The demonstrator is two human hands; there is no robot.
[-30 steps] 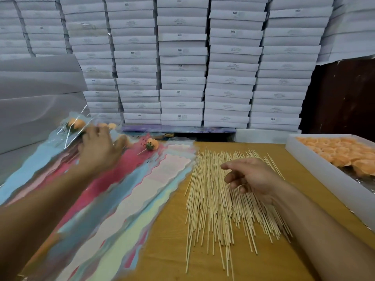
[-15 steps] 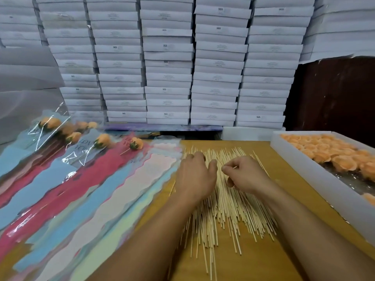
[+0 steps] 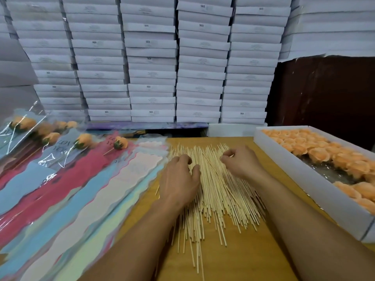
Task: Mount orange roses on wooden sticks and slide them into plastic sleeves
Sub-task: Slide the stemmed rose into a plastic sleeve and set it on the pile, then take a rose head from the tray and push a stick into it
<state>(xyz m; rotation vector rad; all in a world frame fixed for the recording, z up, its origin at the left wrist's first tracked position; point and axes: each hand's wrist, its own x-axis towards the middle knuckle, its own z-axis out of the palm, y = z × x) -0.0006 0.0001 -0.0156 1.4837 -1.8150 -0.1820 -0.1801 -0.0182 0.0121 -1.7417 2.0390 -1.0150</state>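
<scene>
A spread pile of thin wooden sticks lies on the wooden table in front of me. My left hand rests palm down on the left part of the pile, its bent fingers touching the sticks. At the pile's far right, my right hand has its fingers curled and its fingertips pinch a stick near its far end. Loose orange roses fill a white tray on the right. Coloured plastic sleeves fan out on the left, and several hold mounted roses.
Stacks of flat white boxes form a wall right behind the table. A dark panel stands at the back right. Bare wood shows near the table's front edge between my forearms.
My left hand has come from the sleeved roses at far left over to the stick pile and now rests there. My right hand has stayed at the sticks' far ends, fingers curling tighter.
</scene>
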